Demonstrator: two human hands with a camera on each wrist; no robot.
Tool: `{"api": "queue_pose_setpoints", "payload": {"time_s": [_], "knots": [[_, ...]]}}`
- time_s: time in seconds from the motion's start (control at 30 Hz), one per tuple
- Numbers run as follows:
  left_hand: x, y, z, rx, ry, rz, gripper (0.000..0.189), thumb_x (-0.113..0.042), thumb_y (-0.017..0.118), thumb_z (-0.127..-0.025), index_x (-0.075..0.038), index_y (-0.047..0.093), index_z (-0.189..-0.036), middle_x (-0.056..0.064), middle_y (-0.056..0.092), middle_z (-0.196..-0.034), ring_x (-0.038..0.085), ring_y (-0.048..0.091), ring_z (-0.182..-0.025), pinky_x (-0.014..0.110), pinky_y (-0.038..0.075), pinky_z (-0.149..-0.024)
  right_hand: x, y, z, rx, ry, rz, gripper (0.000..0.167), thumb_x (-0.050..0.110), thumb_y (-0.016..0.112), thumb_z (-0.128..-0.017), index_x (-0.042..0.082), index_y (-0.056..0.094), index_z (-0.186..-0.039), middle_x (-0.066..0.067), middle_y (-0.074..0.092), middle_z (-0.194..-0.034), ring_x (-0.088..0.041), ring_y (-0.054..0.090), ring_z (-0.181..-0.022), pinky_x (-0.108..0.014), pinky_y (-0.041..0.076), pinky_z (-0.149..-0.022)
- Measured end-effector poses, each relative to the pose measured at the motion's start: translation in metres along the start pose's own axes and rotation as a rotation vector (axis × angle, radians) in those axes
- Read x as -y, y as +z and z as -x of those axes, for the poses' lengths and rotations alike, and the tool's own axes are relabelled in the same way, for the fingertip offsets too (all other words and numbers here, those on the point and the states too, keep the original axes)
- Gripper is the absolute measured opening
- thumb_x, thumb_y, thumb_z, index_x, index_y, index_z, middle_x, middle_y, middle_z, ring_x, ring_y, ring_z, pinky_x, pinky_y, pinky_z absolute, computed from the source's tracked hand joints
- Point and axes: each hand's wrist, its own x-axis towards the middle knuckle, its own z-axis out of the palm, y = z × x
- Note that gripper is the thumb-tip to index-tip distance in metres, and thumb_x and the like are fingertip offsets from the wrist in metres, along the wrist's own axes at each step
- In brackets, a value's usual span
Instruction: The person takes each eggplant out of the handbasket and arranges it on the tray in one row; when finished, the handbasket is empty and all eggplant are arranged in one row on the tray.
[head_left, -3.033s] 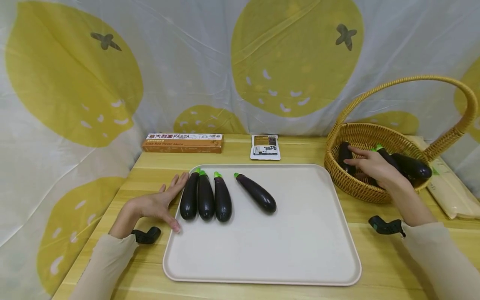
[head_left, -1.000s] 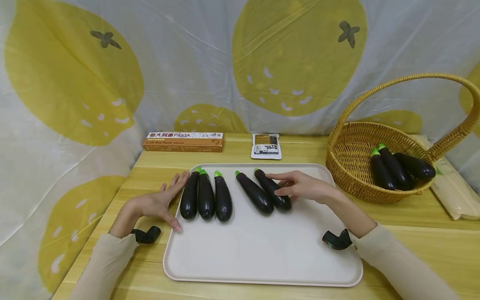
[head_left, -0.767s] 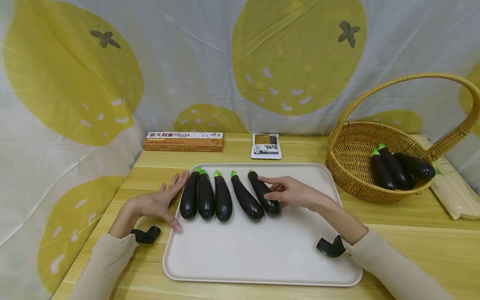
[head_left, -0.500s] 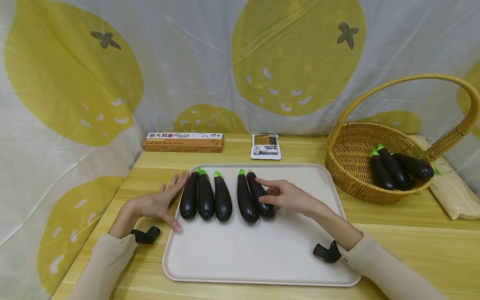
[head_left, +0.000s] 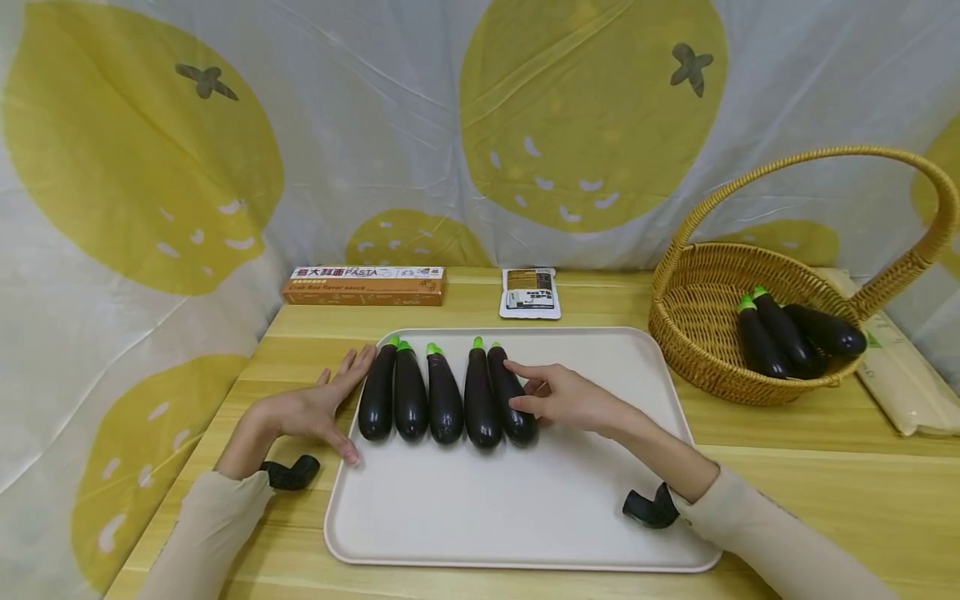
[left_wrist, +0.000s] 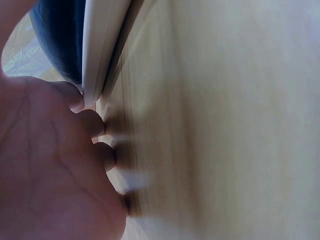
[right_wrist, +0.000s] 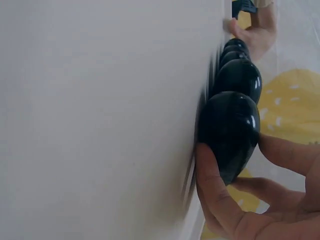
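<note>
I have the right hand (head_left: 566, 400) pinching the held eggplant (head_left: 506, 396) near twelve o'clock on the pale tray (head_left: 525, 508), measured from the tray's middle; its thumb and fingertips press against the dark skin from the three-o'clock side. The right wrist view shows me the same grip, the rounded end nearest and the rest of the row lined up behind.

Four more eggplants (head_left: 446, 404) lie side by side from the held one out towards ten o'clock, their green stem ends pointing roughly to twelve. The fourth sits close beside the held one.

My left hand (head_left: 307, 412) is spread flat between nine and ten o'clock, gripping nothing, thumb at the tray's rim and fingers near the outermost eggplant.

At two o'clock stands a wicker basket (head_left: 693, 362) with its handle arched overhead and three eggplants (head_left: 787, 337) inside. A flat beige packet (head_left: 900, 383) lies beyond it, nearer three. On the wooden surface (head_left: 825, 483) I also see a pasta box (head_left: 363, 287) between ten and eleven, and a small pouch (head_left: 530, 294) at twelve.
</note>
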Motion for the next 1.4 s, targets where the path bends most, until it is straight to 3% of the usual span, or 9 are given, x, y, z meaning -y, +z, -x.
{"api": "queue_pose_setpoints", "payload": {"time_s": [0.47,0.73,0.9,1.1,1.23,1.4], "knots": [[0.001,0.001,0.001,-0.005,-0.023,0.005,0.156,-0.034,0.098,-0.063,-0.009,-0.018,-0.164,0.024,-0.030,-0.167,0.048,-0.032,-0.152,0.075,-0.020,-0.116,0.001,-0.006,0.000,0.060,-0.034,0.027,0.065,0.016,0.063,-0.103,0.010,0.036,-0.161,-0.015,0.067,-0.111,-0.015,0.065,-0.088,-0.034,0.063,-0.081],[0.002,0.001,0.001,-0.004,-0.016,0.009,0.155,-0.033,0.098,-0.063,-0.010,-0.018,-0.164,0.024,-0.030,-0.167,0.047,-0.033,-0.152,0.075,-0.021,-0.115,0.002,-0.021,0.008,0.103,-0.055,0.067,0.068,0.021,0.063,-0.103,0.013,0.032,-0.163,-0.017,0.066,-0.121,-0.021,0.067,-0.102,-0.039,0.062,-0.086],[0.003,0.001,0.000,-0.006,-0.017,-0.001,0.155,-0.034,0.098,-0.064,-0.009,-0.018,-0.164,0.022,-0.029,-0.168,0.047,-0.032,-0.153,0.076,-0.020,-0.116,0.002,-0.045,0.026,0.064,-0.071,0.143,0.066,0.029,0.063,-0.104,0.016,0.036,-0.162,-0.017,0.065,-0.131,-0.027,0.068,-0.114,-0.042,0.061,-0.091],[0.002,0.000,-0.001,-0.004,-0.011,-0.009,0.155,-0.035,0.098,-0.064,-0.007,-0.018,-0.164,0.023,-0.029,-0.168,0.048,-0.032,-0.152,0.077,-0.020,-0.115,0.000,-0.083,0.056,0.005,-0.132,0.299,0.060,0.033,0.064,-0.103,0.020,0.044,-0.158,-0.012,0.068,-0.134,-0.022,0.066,-0.120,-0.033,0.055,-0.095],[0.001,0.000,-0.002,-0.004,-0.012,-0.012,0.155,-0.035,0.098,-0.064,-0.007,-0.017,-0.164,0.023,-0.029,-0.168,0.048,-0.032,-0.152,0.076,-0.020,-0.115,-0.004,-0.111,0.079,-0.035,-0.096,0.306,0.055,0.035,0.062,-0.104,0.025,0.048,-0.156,-0.008,0.068,-0.136,-0.022,0.064,-0.124,-0.029,0.055,-0.095],[0.001,0.001,-0.001,-0.004,-0.009,-0.004,0.154,-0.033,0.098,-0.065,-0.007,-0.017,-0.164,0.022,-0.030,-0.168,0.048,-0.033,-0.152,0.076,-0.021,-0.115,-0.017,-0.145,0.107,-0.131,-0.051,0.328,0.050,0.034,0.057,-0.107,0.029,0.048,-0.155,-0.005,0.066,-0.138,-0.006,0.065,-0.120,-0.022,0.055,-0.093]]}}
